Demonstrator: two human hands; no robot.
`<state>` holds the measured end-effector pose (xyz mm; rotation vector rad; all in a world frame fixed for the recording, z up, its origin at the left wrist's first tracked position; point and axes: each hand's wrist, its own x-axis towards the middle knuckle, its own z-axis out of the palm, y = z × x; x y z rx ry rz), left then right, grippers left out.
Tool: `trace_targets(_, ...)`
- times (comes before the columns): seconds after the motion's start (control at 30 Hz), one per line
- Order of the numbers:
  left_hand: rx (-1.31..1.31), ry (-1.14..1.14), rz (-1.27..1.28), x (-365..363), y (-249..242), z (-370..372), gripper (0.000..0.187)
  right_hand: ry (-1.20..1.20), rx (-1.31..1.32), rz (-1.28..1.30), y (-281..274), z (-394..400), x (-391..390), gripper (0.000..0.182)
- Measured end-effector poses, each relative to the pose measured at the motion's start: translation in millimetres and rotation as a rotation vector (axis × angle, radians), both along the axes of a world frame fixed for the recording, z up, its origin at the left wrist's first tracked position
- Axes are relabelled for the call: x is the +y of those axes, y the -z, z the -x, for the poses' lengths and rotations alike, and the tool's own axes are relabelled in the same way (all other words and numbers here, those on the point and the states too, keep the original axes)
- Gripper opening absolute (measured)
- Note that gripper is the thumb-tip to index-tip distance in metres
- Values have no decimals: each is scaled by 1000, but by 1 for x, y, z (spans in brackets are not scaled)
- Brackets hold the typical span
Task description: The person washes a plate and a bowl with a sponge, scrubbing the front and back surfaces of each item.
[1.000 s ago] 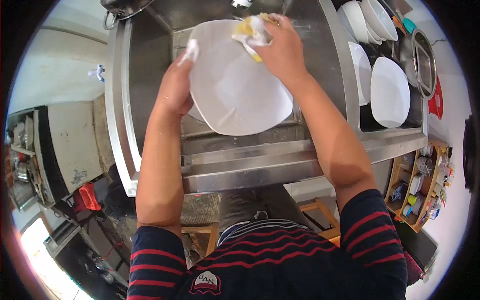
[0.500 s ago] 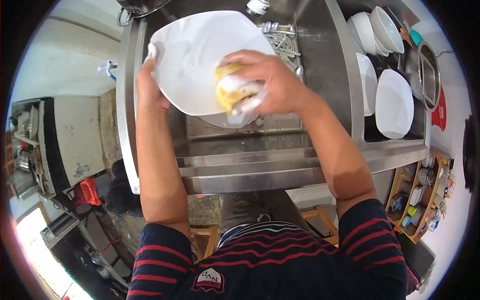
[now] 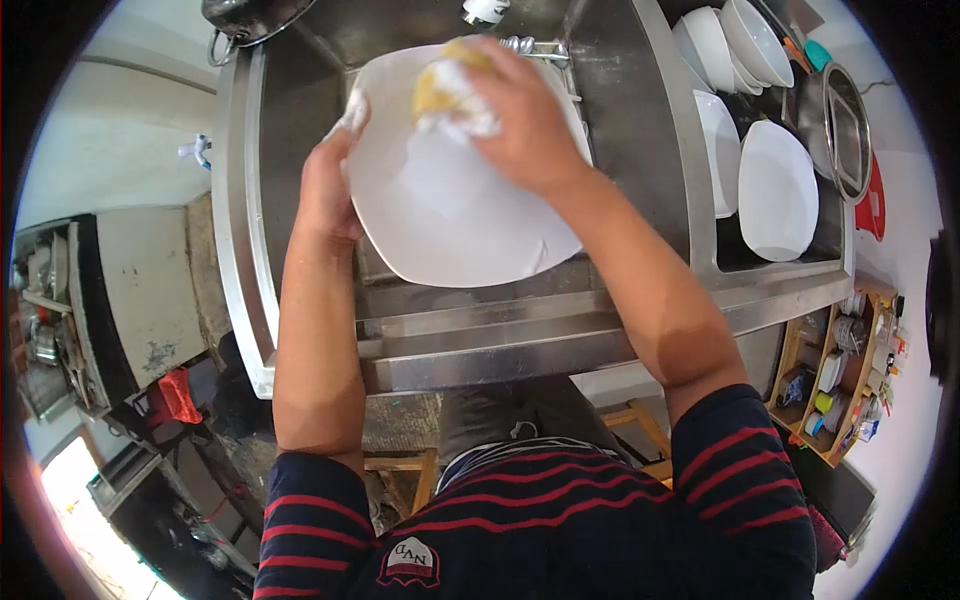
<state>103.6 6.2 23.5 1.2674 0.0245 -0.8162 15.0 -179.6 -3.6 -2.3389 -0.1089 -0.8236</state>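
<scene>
A large white square plate with rounded corners is held over the metal sink. My left hand grips its left edge, thumb on top with suds on it and the other fingers hidden underneath. My right hand is closed around a yellow sponge covered in white foam, pressed to the far part of the plate. Both the hand and the sponge are slightly blurred. Beyond the plate, some metal cutlery shows in the sink, mostly covered by the plate.
To the right, a drying section holds white bowls, an oblong white dish and a metal strainer. A dark pot sits at the far left corner. The sink's steel front edge runs before my body.
The plate has come nearer to me and tilted, now covering most of the cutlery. My right hand has moved the sponge from the near right part to the far edge.
</scene>
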Motion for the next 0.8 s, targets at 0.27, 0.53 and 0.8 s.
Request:
trace_targets(0.27,-62,-232,14,10,1,-16,57,112,439,-9,-32,24,31,46)
trace_targets(0.53,-18,-14,-7,-4,-4,12,51,11,-43,32,7,1,18,56)
trace_targets(0.8,-79,-243,17,10,-12,-10,53,275,343,112,0,15,-20,49)
